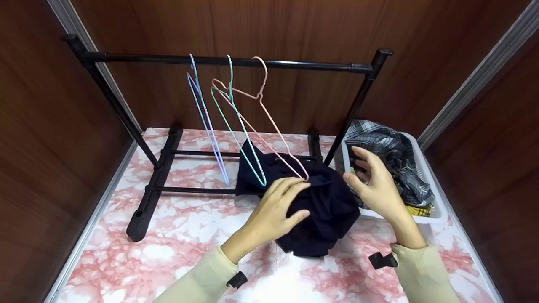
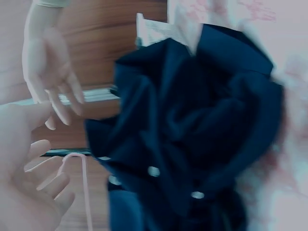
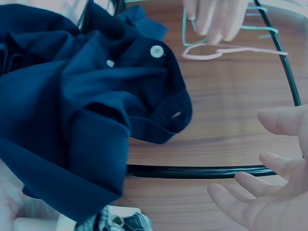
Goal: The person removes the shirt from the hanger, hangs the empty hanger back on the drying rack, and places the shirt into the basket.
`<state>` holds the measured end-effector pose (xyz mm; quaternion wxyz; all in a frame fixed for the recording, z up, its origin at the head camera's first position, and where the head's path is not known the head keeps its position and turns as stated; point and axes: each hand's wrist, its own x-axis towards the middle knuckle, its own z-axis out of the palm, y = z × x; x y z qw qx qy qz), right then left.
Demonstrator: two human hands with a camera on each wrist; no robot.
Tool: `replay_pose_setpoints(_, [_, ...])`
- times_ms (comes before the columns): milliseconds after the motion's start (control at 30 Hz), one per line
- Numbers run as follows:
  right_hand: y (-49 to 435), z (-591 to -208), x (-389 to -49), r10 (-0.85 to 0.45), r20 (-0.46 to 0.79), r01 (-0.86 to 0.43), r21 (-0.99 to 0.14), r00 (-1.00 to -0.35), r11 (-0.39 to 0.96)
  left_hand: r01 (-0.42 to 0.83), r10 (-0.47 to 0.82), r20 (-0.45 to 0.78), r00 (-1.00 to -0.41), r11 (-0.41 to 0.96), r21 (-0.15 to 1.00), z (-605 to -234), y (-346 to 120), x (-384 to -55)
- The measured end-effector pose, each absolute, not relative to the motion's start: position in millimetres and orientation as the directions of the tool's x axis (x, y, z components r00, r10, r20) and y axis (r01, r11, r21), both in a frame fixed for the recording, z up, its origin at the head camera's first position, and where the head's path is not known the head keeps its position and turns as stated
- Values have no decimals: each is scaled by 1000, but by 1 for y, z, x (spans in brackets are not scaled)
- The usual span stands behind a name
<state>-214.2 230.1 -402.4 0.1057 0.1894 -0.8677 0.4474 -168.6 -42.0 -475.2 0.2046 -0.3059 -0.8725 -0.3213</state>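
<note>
A crumpled navy shirt (image 1: 324, 206) lies over the lower bars of the rack and on the floor; white buttons show on the shirt (image 3: 96, 101) in the right wrist view. My left hand (image 1: 276, 210) hovers over its near left side, fingers loosely bent and holding nothing, close to the lower corner of a pink hanger (image 1: 276, 122). Whether it touches that corner I cannot tell. To the right of the shirt, my right hand (image 1: 377, 187) is raised with fingers spread, empty, in front of the basket. Both wrist views show the shirt apart from the palms.
A black clothes rack (image 1: 156, 60) carries the pink hanger, a green hanger (image 1: 240, 113) and a blue hanger (image 1: 206, 118). At right stands a white basket (image 1: 440, 206) holding plaid clothes (image 1: 404, 155). Brown wood panels (image 1: 177, 25) enclose the pink-and-white marbled floor (image 1: 168, 261).
</note>
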Motion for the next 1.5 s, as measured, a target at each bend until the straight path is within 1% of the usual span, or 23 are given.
replay_pose_setpoints(133, [229,-413,-213,-243,353,-428,-733,-904,529,618,352,536,-767,628,473,-495,-51,-176])
replay_pose_setpoints(300, [226,-432,-212,-257,362,-444,-722,-896,530,545,320,476,-819,694,471,-515,-63,-189])
replay_pose_setpoints(400, [222,-445,-212,-274,379,-468,-708,-884,529,520,299,484,-823,738,429,-524,-71,-200])
replay_pose_setpoints(533, [217,-462,-213,-287,400,-492,-669,-870,557,504,265,531,-805,778,376,-532,-81,-216])
replay_pose_setpoints(700, [209,-484,-215,-292,394,-487,-627,-872,608,452,216,522,-825,807,381,-539,-96,-237])
replay_pose_setpoints(867, [202,-510,-218,-308,398,-501,-610,-864,614,380,183,440,-879,827,414,-540,-108,-261])
replay_pose_setpoints(1000, [197,-530,-219,-326,344,-473,-602,-881,644,333,171,348,-922,809,484,-540,-110,-275])
replay_pose_setpoints(1133, [192,-549,-219,-345,285,-448,-582,-894,679,263,166,231,-959,823,503,-543,-106,-283])
replay_pose_setpoints(1267, [189,-566,-223,-344,274,-439,-573,-898,692,239,186,153,-970,828,507,-551,-99,-285])
replay_pose_setpoints(1433, [186,-579,-229,-316,267,-413,-554,-910,722,266,245,114,-963,786,558,-563,-91,-283])
replay_pose_setpoints(1500, [186,-583,-232,-306,274,-408,-526,-912,746,272,262,100,-960,791,547,-568,-88,-282])
